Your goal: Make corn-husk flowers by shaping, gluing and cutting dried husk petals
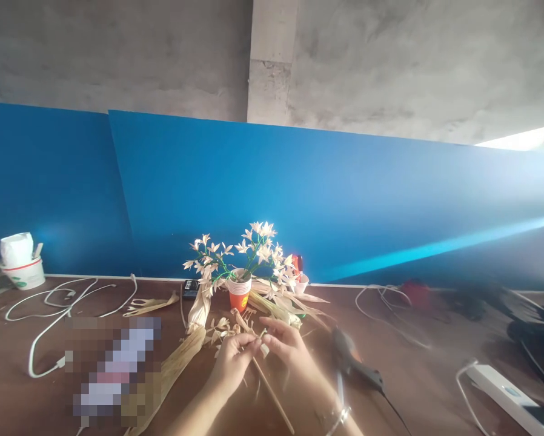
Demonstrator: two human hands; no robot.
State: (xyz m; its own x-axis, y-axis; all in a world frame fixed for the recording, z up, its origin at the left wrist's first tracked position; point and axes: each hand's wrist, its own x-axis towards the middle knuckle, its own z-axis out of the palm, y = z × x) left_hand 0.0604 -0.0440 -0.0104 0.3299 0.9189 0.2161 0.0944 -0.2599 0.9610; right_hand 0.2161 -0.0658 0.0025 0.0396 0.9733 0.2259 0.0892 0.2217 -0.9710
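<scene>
My left hand is closed in a pinch, its fingertips meeting those of my right hand. Between them is a small pale husk piece, mostly covered by the fingers. The right thumb and index finger close on it while the other fingers stretch forward. A thin tan stick runs from under the hands toward the near edge; whether it is held or lies on the table I cannot tell. Just beyond, loose husk petals are scattered. A red-and-white paper cup holds green stems with pale husk flowers.
On the brown table, a dark glue gun lies right of my hands. Long dried husks lie to the left, near a blurred-out object. White cables, a white tub and a power strip are farther out. A blue partition stands behind.
</scene>
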